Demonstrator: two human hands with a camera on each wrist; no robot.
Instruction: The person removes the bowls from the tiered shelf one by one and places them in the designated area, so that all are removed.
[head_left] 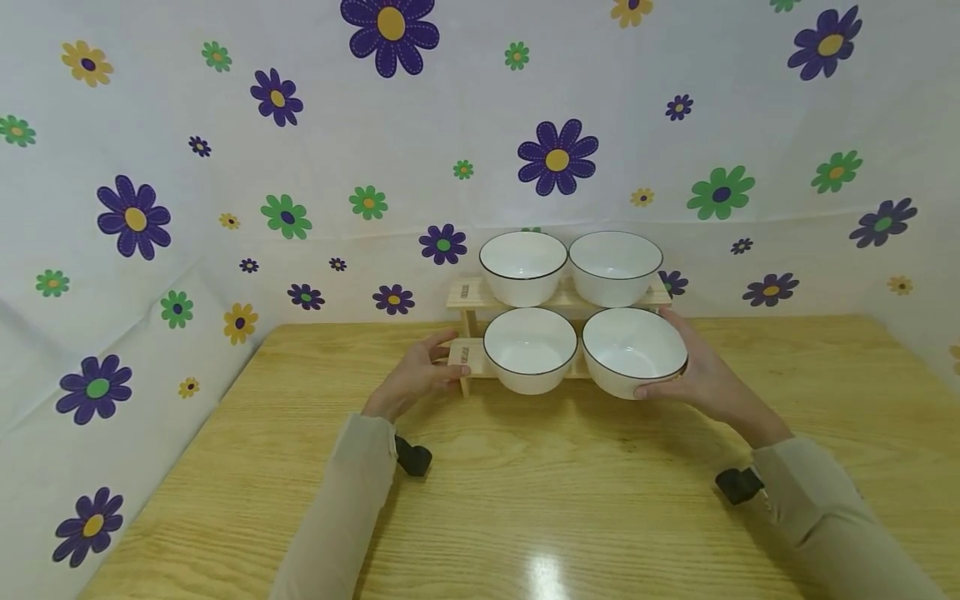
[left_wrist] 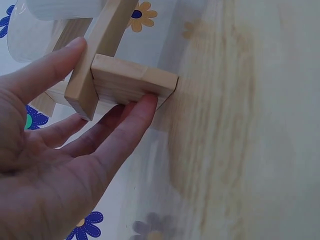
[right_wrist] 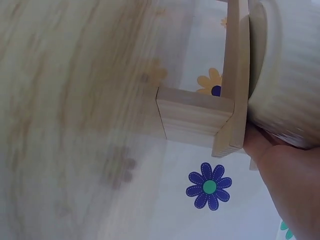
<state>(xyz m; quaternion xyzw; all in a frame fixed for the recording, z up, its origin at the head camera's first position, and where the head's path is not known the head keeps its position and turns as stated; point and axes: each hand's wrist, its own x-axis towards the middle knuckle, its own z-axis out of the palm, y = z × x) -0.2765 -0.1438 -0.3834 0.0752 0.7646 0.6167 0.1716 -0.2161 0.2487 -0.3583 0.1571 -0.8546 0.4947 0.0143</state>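
Observation:
A two-tier wooden rack (head_left: 472, 367) stands on the table against the backdrop, carrying white bowls with dark rims. My left hand (head_left: 422, 373) holds the rack's left end; in the left wrist view the thumb lies along the lower board and the fingers touch the leg (left_wrist: 132, 80). At the lower tier's right end, my right hand (head_left: 701, 375) grips a white bowl (head_left: 630, 354), thumb at the front and fingers round its right side. Seen from the right wrist, this bowl (right_wrist: 287, 70) sits close against the board (right_wrist: 235, 75). Beside it on the lower tier is another bowl (head_left: 529, 350).
Two more white bowls, one at left (head_left: 523, 267) and one at right (head_left: 615, 268), stand side by side on the upper tier. The wood-grain table (head_left: 480, 500) stretches toward me. Behind it hangs a white flower-printed cloth (head_left: 322, 150). A black wrist device (head_left: 412, 457) is on each wrist.

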